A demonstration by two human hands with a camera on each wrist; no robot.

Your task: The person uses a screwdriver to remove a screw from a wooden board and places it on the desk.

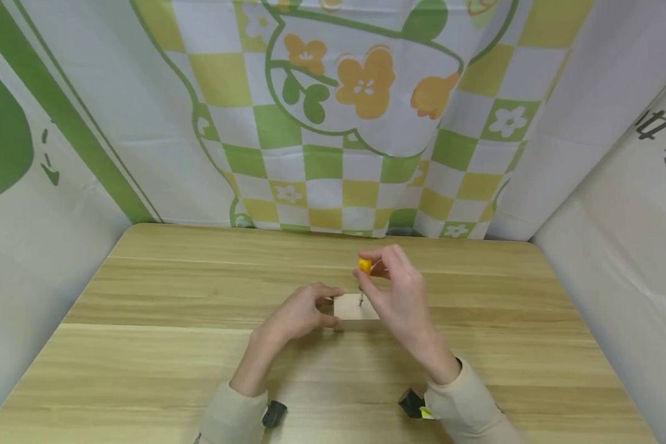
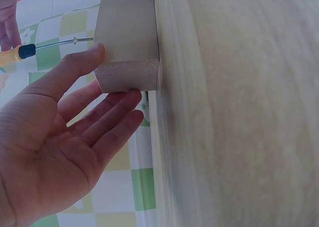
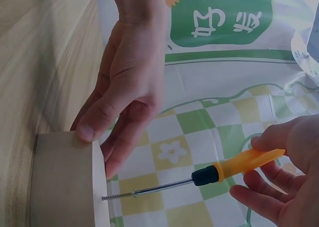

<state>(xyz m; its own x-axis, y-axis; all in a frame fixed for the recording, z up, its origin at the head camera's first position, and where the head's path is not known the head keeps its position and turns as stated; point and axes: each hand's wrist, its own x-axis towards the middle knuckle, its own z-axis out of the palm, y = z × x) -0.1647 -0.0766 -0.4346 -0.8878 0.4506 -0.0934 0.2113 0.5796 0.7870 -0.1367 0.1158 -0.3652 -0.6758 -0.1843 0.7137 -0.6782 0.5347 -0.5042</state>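
A pale wooden block (image 1: 348, 306) lies on the table, its end grain (image 2: 128, 76) facing the left wrist camera. My left hand (image 1: 300, 313) holds that left end, thumb on the near side and fingers at the far side. A screw (image 3: 117, 196) stands up from the block's top face, most of its threaded shank showing. On its head rests the tip of a screwdriver (image 3: 232, 168) with a yellow-orange handle, black collar and steel shaft. My right hand (image 1: 402, 290) pinches the handle between thumb and fingers above the block, covering the block's right end in the head view.
The wood-grained table (image 1: 161, 364) spreads around the block. Behind it hangs a green, yellow and white checked curtain (image 1: 333, 166), with white cloth walls on both sides. A black wrist device (image 1: 274, 414) sits at the left sleeve, another (image 1: 411, 402) at the right.
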